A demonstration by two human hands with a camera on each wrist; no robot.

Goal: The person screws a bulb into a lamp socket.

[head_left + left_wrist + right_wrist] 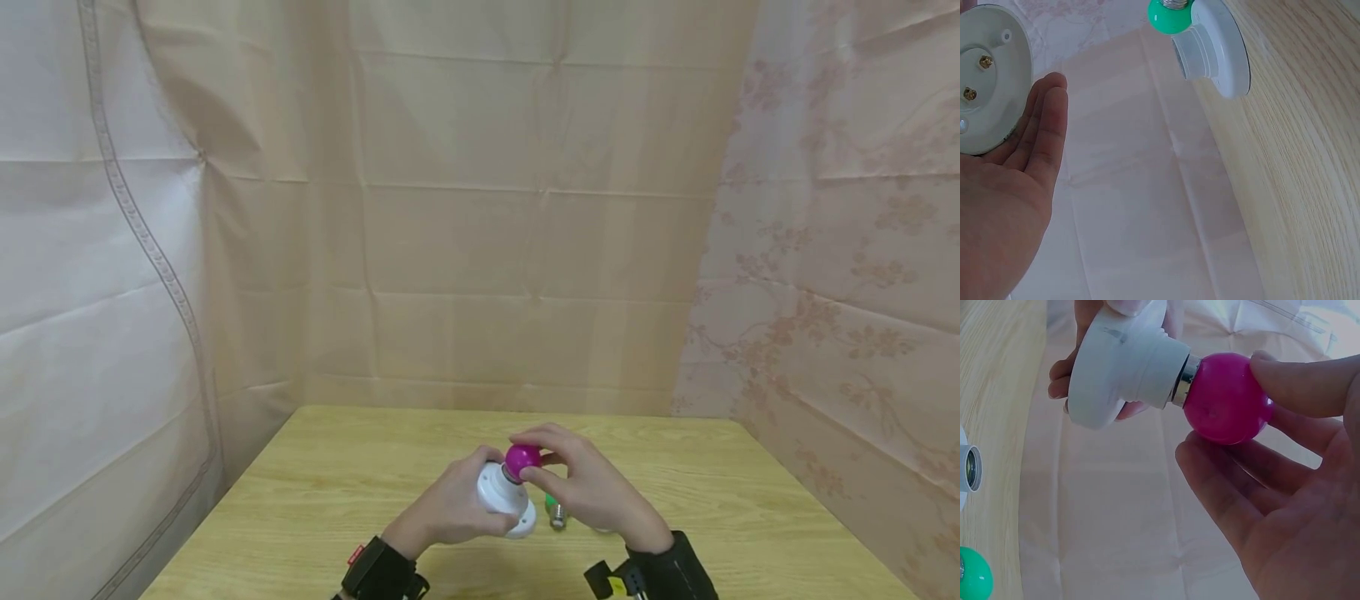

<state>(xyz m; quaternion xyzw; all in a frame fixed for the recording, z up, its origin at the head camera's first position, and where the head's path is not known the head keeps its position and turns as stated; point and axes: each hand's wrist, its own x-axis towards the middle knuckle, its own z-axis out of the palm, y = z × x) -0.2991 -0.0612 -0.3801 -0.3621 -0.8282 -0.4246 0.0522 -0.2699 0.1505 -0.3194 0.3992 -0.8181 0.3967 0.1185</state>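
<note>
A round white lamp holder (498,492) is gripped by my left hand (453,504) above the table. In the left wrist view its underside (982,69) shows two brass screws. My right hand (581,475) pinches a magenta bulb (1225,397) between thumb and fingers. The bulb's metal base sits at the mouth of the holder (1110,369), with part of the metal still showing; how deep it goes inside is hidden. The bulb and holder are tilted, in line with each other.
On the wooden table (330,492) stands a second white lamp holder (1229,50). A green bulb (557,512) with a metal screw base lies next to it. A white edge peeks out below my right wrist. Cloth curtains (510,250) hang behind and on both sides.
</note>
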